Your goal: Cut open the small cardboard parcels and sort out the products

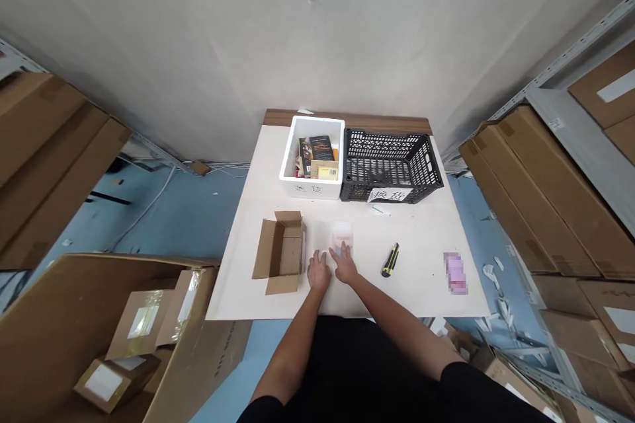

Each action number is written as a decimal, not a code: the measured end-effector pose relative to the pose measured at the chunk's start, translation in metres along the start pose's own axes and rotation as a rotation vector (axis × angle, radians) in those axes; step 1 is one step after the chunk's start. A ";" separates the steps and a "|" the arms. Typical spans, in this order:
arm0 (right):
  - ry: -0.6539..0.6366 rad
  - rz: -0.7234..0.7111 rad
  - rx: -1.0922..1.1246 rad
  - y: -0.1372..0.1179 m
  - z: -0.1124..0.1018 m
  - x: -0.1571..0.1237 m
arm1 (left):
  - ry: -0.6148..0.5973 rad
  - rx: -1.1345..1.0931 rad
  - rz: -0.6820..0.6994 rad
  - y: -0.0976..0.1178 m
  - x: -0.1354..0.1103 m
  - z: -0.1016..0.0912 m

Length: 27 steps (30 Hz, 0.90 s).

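Observation:
My right hand (344,266) rests with its fingers apart on the near edge of a small, flat, pinkish item (342,230), whose details are blurred. A pale, see-through sheet or sleeve (321,234) seems to lie against its left side; I cannot tell if they are joined. Just left of it, my left hand (319,272) lies on the table with fingers spread, close to the sheet's near end. An opened cardboard box (290,252) stands beside my left hand, flaps folded out. To the right of my right hand lies a black and yellow utility knife (391,260).
Across the table's (238,291) back stand a white foam box (311,189) holding several books and a black plastic crate (391,175). A pixelated pink object (456,273) is at the right. A large carton (198,337) with parcels stands at lower left; shelves of boxes (526,192) flank the right.

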State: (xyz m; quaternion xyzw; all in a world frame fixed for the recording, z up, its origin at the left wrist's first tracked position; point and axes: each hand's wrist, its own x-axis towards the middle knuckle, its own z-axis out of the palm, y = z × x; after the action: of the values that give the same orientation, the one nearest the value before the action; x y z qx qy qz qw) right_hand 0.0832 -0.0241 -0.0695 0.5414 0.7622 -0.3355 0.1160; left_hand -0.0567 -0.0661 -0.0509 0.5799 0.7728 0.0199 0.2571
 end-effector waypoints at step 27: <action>0.165 0.395 0.139 0.089 -0.014 -0.057 | -0.452 0.058 -0.043 -0.014 0.038 0.003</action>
State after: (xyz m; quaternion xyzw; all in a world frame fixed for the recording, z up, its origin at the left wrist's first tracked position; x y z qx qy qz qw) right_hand 0.1885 -0.0412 -0.0624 0.7125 0.6233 -0.3123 0.0792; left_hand -0.0753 -0.0367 -0.0726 0.5600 0.7081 -0.1384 0.4073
